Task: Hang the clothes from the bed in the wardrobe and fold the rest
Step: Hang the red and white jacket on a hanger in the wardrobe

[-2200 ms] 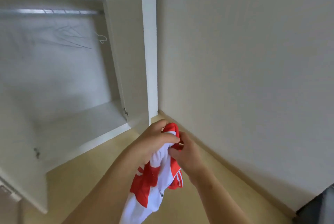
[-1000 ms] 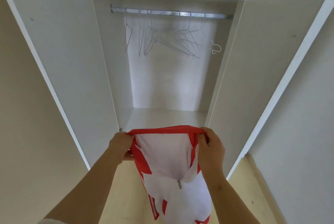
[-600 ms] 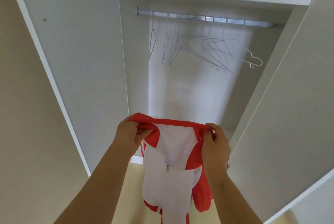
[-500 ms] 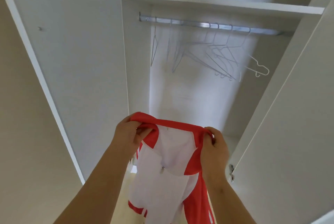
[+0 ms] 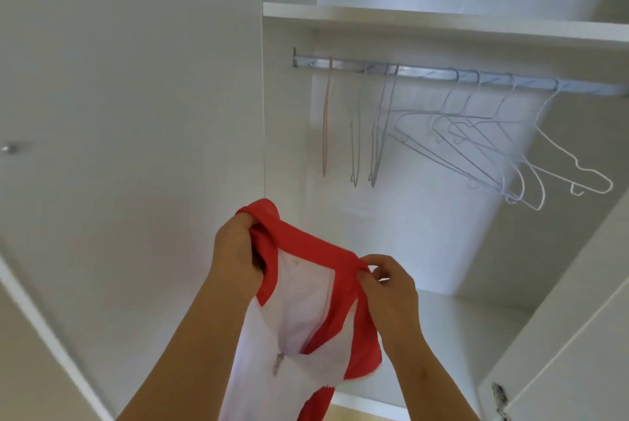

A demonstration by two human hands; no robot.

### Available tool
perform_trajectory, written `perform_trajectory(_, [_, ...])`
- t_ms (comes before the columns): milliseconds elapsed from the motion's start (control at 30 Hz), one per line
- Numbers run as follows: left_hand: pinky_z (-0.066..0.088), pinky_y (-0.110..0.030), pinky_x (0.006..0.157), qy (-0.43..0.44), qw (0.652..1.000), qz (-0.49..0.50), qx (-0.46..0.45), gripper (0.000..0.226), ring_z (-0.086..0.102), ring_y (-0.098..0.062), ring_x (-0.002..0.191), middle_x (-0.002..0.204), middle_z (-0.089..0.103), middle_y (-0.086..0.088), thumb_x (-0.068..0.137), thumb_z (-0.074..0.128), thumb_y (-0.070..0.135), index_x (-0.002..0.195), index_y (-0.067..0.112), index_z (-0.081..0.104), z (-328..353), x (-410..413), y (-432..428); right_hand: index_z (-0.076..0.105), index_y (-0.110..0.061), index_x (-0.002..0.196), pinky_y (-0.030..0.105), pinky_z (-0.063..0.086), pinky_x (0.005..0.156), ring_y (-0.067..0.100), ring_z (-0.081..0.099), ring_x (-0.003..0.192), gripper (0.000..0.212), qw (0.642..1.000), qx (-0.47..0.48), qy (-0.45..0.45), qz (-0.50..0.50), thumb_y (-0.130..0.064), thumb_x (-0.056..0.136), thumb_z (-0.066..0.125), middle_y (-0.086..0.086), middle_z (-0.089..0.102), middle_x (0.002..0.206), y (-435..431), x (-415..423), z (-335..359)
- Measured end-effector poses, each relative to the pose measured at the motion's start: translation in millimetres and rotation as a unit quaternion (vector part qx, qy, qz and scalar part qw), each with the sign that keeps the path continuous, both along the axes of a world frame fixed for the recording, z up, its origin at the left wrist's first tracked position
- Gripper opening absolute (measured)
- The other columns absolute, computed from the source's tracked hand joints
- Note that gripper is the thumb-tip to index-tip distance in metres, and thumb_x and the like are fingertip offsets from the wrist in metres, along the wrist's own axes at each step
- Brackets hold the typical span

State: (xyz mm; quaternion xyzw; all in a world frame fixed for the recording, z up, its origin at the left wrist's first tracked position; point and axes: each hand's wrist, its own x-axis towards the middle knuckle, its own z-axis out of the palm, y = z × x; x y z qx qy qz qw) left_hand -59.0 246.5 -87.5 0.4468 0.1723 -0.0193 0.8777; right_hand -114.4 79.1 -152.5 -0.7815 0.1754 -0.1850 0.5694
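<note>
The left hand [image 5: 238, 250] is gripping the red-and-white jacket [image 5: 306, 318] collar, the right hand [image 5: 388, 288] pinching its other end, spreading the neck, likely for a hanger. Hangers [image 5: 476, 148] are dangling on the rail [image 5: 442, 75] above both hands.

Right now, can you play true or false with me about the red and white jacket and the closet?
1. Both hands hold the jacket by its red collar. True: the left hand grips one end and the right hand pinches the other.
2. The jacket already hangs on the rail. False: it is in the hands, below the rail.
3. Bare hangers hang on the rail. True.
4. The jacket is blue and yellow. False: it is red and white.
5. The wardrobe door on the left is closed. False: it stands open, so the inside shows.
</note>
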Motion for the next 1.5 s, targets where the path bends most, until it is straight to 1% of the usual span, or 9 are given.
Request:
perform_trajectory(300, [0.045, -0.018, 0.044, 0.006, 0.998, 0.059, 0.028, 0.022, 0.051, -0.012, 0.057, 0.062, 0.055, -0.002, 0.091, 0.05, 0.009, 0.072, 0.014, 0.058, 2.4, 83.0, -13.6, 0.06, -0.026, 0.096, 0.011, 0.042, 0.064, 0.003, 0.055, 0.074, 0.02, 0.998, 0.013, -0.053, 0.04, -0.01, 0.093, 0.048, -0.01, 0.059, 0.091, -2.9, 130.3, 22.1])
perform_trajectory(467, [0.037, -0.023, 0.049, -0.014, 0.994, 0.083, 0.068, 0.028, 0.045, -0.011, 0.038, 0.034, 0.047, 0.003, 0.088, 0.051, 0.007, 0.062, 0.014, 0.055, 17.8, 138.5, -37.2, 0.059, -0.024, 0.101, 0.015, 0.045, 0.059, 0.008, 0.057, 0.065, 0.022, 0.995, 0.026, -0.075, 0.066, -0.008, 0.091, 0.047, -0.01, 0.061, 0.079, -22.6, 203.5, 36.3])
perform_trajectory(567, [0.037, -0.026, 0.056, -0.012, 0.993, 0.101, 0.06, 0.029, 0.044, -0.014, 0.045, 0.041, 0.048, 0.001, 0.085, 0.052, 0.008, 0.058, 0.015, 0.057, 24.4, 164.9, -49.8, 0.057, -0.023, 0.111, 0.011, 0.043, 0.051, 0.003, 0.054, 0.059, 0.027, 0.994, 0.018, -0.071, 0.079, -0.01, 0.091, 0.046, -0.015, 0.058, 0.076, -34.4, 242.1, 44.5])
perform_trajectory(700, [0.044, -0.028, 0.062, 0.011, 0.99, 0.138, 0.018, 0.023, 0.052, -0.016, 0.059, 0.047, 0.059, 0.0, 0.089, 0.05, 0.01, 0.068, 0.014, 0.059, 25.2, 194.0, -63.2, 0.051, -0.019, 0.127, -0.003, 0.035, 0.044, -0.018, 0.052, 0.055, 0.037, 0.991, 0.011, -0.046, 0.122, -0.009, 0.092, 0.048, -0.011, 0.053, 0.109, -42.2, 284.4, 48.3])
perform_trajectory(867, [0.047, -0.029, 0.059, 0.021, 0.989, 0.144, 0.016, 0.025, 0.057, -0.019, 0.057, 0.04, 0.059, 0.0, 0.091, 0.048, 0.008, 0.069, 0.008, 0.059, 19.5, 219.3, -73.0, 0.038, -0.02, 0.136, 0.019, 0.043, 0.071, 0.009, 0.055, 0.089, 0.052, 0.982, 0.096, -0.001, 0.163, -0.014, 0.088, 0.058, 0.0, 0.05, 0.129, -37.6, 321.6, 46.7])
perform_trajectory(1000, [0.045, -0.027, 0.057, 0.027, 0.988, 0.147, 0.028, 0.025, 0.057, -0.018, 0.049, 0.04, 0.058, -0.002, 0.09, 0.046, 0.003, 0.068, 0.007, 0.057, 17.3, 234.7, -77.3, 0.036, -0.014, 0.132, 0.023, 0.045, 0.054, 0.012, 0.053, 0.059, 0.051, 0.962, 0.205, 0.02, 0.18, 0.0, 0.087, 0.055, 0.007, 0.058, 0.09, -34.0, 337.9, 48.5])
perform_trajectory(1167, [0.045, -0.03, 0.062, 0.025, 0.989, 0.132, 0.068, 0.026, 0.052, -0.021, 0.058, 0.062, 0.055, -0.011, 0.09, 0.04, -0.006, 0.073, 0.005, 0.057, 13.9, 249.4, -81.1, 0.054, -0.013, 0.103, 0.018, 0.022, 0.033, 0.005, 0.028, 0.037, 0.014, 0.956, 0.245, 0.006, 0.161, -0.008, 0.092, 0.048, -0.003, 0.038, 0.055, -42.8, 350.0, 57.9])
perform_trajectory(1367, [0.046, -0.03, 0.058, 0.03, 0.99, 0.116, 0.074, 0.028, 0.052, -0.022, 0.056, 0.042, 0.056, -0.007, 0.09, 0.039, -0.007, 0.071, 0.005, 0.056, 16.0, 250.0, -86.8, 0.057, -0.014, 0.09, 0.017, 0.02, 0.034, 0.004, 0.025, 0.034, 0.01, 0.941, 0.264, -0.025, 0.21, -0.011, 0.094, 0.048, -0.011, 0.034, 0.042, -45.9, 338.0, 68.6])
perform_trajectory(1500, [0.045, -0.031, 0.063, 0.037, 0.991, 0.106, 0.076, 0.027, 0.052, -0.022, 0.06, 0.063, 0.056, -0.012, 0.09, 0.04, -0.006, 0.07, 0.005, 0.056, 14.0, 239.8, -83.1, 0.057, -0.016, 0.088, 0.017, 0.019, 0.035, 0.005, 0.023, 0.036, 0.012, 0.943, 0.253, -0.037, 0.214, -0.013, 0.095, 0.048, -0.009, 0.032, 0.043, -47.1, 320.2, 70.0])
